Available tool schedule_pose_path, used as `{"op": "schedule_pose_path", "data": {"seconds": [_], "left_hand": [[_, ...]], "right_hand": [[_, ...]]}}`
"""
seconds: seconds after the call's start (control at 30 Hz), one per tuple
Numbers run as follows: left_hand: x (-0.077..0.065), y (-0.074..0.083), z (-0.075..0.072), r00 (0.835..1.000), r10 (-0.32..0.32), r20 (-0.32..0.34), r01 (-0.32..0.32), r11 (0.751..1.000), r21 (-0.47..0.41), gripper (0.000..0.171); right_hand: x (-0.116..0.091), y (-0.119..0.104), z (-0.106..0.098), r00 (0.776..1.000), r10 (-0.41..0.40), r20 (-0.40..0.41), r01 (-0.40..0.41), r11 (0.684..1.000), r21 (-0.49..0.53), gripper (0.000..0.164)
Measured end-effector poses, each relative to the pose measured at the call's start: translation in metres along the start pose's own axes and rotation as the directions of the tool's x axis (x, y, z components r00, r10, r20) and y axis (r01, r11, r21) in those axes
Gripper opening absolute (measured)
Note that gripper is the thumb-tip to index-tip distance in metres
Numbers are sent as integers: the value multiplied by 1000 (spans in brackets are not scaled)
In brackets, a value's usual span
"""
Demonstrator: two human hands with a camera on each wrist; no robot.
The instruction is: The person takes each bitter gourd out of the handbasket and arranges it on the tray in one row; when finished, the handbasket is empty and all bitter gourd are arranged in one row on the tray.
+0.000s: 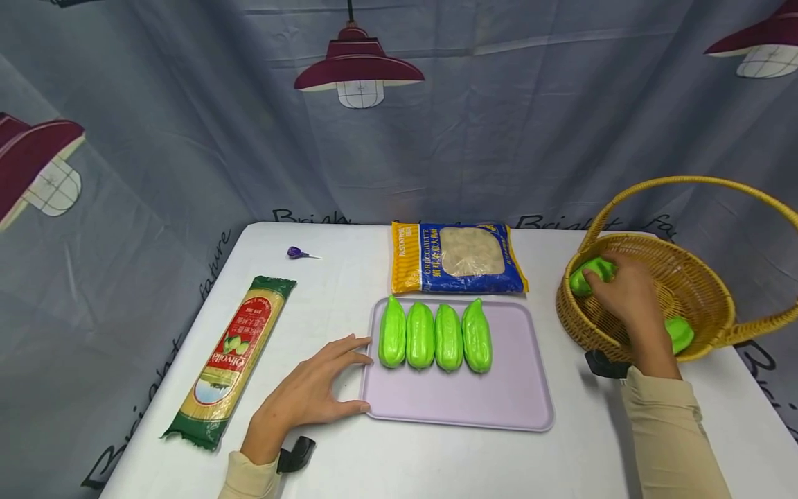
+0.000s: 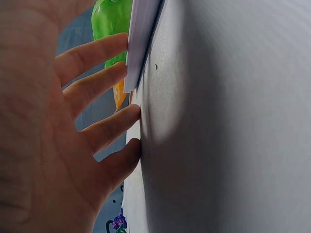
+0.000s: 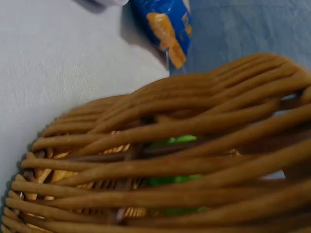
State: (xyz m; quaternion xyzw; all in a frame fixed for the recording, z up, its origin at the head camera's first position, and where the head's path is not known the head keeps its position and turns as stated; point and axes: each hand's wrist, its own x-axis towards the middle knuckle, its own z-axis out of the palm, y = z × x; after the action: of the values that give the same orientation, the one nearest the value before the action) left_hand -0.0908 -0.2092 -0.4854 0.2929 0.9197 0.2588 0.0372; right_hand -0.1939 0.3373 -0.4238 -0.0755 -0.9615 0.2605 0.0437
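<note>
My right hand (image 1: 631, 291) reaches into the wicker basket (image 1: 567, 315), with thumb and fingers around a green toy vegetable (image 1: 582, 278) near the basket's left wall. Another green vegetable (image 1: 679, 334) lies in the basket beside my forearm. In the right wrist view, the woven wall (image 3: 160, 170) hides most of the hand. A row of several long, ridged green vegetables (image 1: 420, 336) lies on the lilac tray (image 1: 455, 398). My left hand (image 1: 314, 389) has its fingers spread and fingertips touching the tray's left edge; the left wrist view shows the palm (image 2: 68, 145) with nothing in it.
Behind the tray lies a blue and yellow pasta bag (image 1: 461, 258). A long spaghetti pack (image 1: 233, 360) lies to the left, and a small purple-handled tool (image 1: 302, 254) lies farther back. The basket's tall handle (image 1: 692, 180) arches above it. A grey curtain (image 1: 436, 152) hangs behind the table.
</note>
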Motion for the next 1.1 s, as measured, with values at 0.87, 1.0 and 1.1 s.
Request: {"op": "schedule_pose_path", "data": {"seconds": [0.87,1.0,1.1], "left_hand": [[1,2,-1,999,-26,26,26,999,-19,64],[0,2,-1,999,-27,27,28,999,-19,64],[0,1,-1,999,-28,27,28,999,-21,63]], "right_hand": [[4,15,2,990,121,75,-121,993,-4,79],[0,12,-1,996,72,51,-72,997,3,77],[-5,8,-7,999,40,22,-40,999,10,75]]}}
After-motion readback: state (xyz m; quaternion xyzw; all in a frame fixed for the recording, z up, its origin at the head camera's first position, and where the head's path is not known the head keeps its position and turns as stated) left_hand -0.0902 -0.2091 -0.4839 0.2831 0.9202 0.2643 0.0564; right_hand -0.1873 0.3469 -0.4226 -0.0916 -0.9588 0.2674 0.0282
